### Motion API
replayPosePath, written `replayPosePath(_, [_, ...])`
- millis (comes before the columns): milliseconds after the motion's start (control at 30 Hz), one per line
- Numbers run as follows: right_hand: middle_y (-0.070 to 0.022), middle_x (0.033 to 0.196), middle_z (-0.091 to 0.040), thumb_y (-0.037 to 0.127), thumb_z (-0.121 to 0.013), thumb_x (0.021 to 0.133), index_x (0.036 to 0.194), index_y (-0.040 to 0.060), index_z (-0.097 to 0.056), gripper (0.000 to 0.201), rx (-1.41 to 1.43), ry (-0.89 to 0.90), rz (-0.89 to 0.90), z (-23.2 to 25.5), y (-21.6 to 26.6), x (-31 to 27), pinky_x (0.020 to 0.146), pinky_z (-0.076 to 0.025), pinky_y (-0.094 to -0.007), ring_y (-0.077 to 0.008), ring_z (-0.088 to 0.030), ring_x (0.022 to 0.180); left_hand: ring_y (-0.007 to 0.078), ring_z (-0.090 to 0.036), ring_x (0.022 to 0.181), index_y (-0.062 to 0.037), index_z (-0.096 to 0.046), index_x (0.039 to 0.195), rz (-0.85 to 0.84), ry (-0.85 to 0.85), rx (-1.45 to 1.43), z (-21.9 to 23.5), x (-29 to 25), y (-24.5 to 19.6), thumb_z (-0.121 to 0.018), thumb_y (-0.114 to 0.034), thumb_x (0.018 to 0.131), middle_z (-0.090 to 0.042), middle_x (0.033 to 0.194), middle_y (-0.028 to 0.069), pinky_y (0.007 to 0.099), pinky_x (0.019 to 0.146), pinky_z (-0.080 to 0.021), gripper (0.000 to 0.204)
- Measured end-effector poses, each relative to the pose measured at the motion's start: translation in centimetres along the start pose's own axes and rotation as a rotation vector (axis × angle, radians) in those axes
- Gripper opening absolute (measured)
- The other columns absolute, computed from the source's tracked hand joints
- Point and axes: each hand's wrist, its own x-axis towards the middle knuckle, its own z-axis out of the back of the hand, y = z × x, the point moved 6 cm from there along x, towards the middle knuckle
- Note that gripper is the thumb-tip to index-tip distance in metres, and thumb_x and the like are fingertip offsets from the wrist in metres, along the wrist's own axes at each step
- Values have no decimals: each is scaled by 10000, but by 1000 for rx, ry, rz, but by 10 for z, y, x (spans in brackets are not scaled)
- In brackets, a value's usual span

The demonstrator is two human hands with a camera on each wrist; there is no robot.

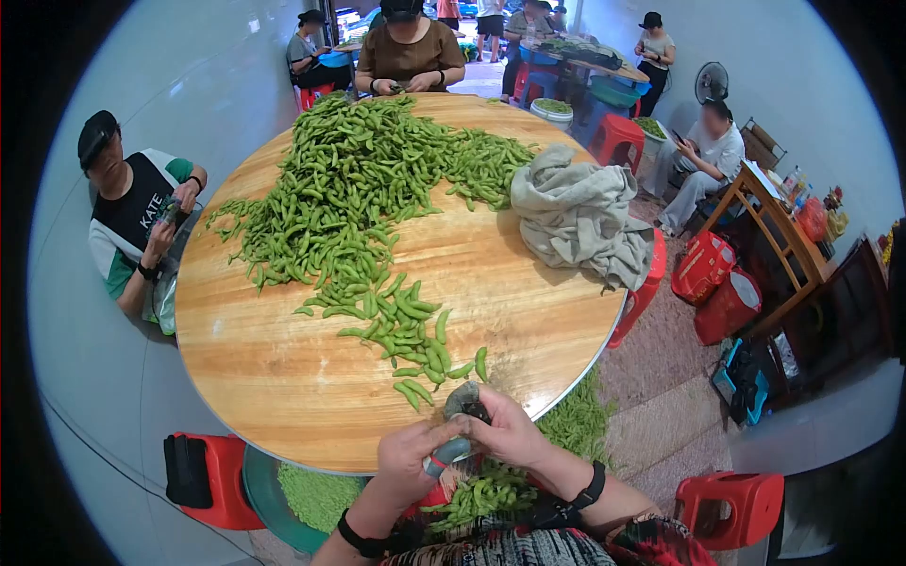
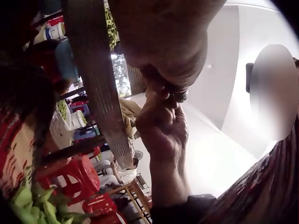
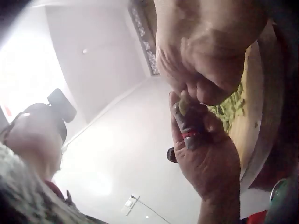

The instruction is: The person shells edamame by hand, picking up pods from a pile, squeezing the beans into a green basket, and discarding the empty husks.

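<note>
My left hand [image 1: 411, 457] and right hand [image 1: 510, 429] meet at the table's near edge, fingers curled and fingertips together. In the right wrist view a small piece of a green soybean pod [image 3: 183, 107] shows between them, pinched by both hands; the rest is hidden by fingers. The left thumb wears a grey sleeve [image 3: 189, 133] with a red band. A dark grey cover [image 1: 462, 401] also shows on a right-hand digit. Just beyond the hands, loose soybean pods [image 1: 425, 354] trail from a large heap [image 1: 349, 170] on the round wooden table [image 1: 274, 377].
More pods [image 1: 491, 495] lie in my lap. Below the table's edge stands a green basin [image 1: 260, 481] of shelled beans, beside a red stool [image 1: 231, 481]. A grey cloth [image 1: 576, 212] is bunched on the right of the table. Two people sit around it.
</note>
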Motion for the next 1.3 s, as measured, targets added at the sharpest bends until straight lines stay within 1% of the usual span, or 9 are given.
replayPosePath(33, [43,738,-486,139,-531,906,1020,52,-490,149,126,-6,-142,1,-6,-1,476,-338,-170,-21,-409,557,156,-563,553,-86,-670,958,-58,-27,162,-1,0,-6,-658,-95,767,-585,695,91,280,496,-443,191])
replayPosePath(167, [69,642,-436,135,-534,902,1024,76,-489,143,471,55,-322,4,-12,-7,377,-215,-165,-4,-282,425,135,-547,546,-68,-624,979,-163,-74,46,-11,4,-14,-628,-100,808,-591,704,71,270,495,-444,174])
replayPosePath(233, [70,610,-417,131,-543,895,1040,90,-493,159,511,-4,-308,8,-9,-5,360,-191,-172,-7,-253,395,111,-537,562,-58,-545,959,387,-126,-678,-23,-6,18,-575,-93,855,-580,720,48,248,482,-430,113])
replayPosePath(300, [61,625,-445,135,-552,890,1036,78,-495,166,390,-52,-250,13,-10,-6,371,-205,-164,-4,-294,416,87,-495,544,-61,-459,934,463,-79,-801,-30,-4,23,-476,-117,915,-559,730,55,199,475,-390,62])
replayPosePath(333, [56,642,-463,135,-561,886,1017,69,-500,159,324,-60,-252,14,-5,-8,374,-215,-164,-7,-309,422,89,-482,532,-59,-452,947,559,-75,-1248,-38,-4,23,-470,-126,916,-557,745,71,192,476,-379,76])
replayPosePath(533, [-5,722,-577,84,-587,848,945,27,-534,124,-67,-61,-51,22,14,-17,471,-375,-195,-52,-498,546,79,-492,575,-38,-447,1041,623,107,-1408,-47,-11,19,-522,-138,893,-575,814,99,180,480,-352,194])
replayPosePath(700, [-72,705,-619,31,-612,776,891,11,-582,120,-704,-23,163,23,34,-22,521,-453,-261,-128,-590,579,58,-501,601,-31,-507,1047,665,166,-1207,-47,-17,25,-603,-127,841,-569,769,37,176,502,-350,246])
replayPosePath(867, [-137,636,-573,54,-644,756,879,18,-580,143,-754,76,254,14,26,-23,478,-434,-313,-255,-578,522,36,-455,581,-13,-612,835,678,220,-702,-42,-17,39,-577,-69,797,-507,624,-21,206,521,-348,77])
replayPosePath(1300, [-92,673,-601,44,-634,776,894,10,-580,134,-631,-22,147,19,15,-8,508,-447,-282,-162,-582,551,121,-523,600,-5,-615,863,631,192,-130,-24,4,35,-521,-31,727,-569,664,77,296,564,-418,167])
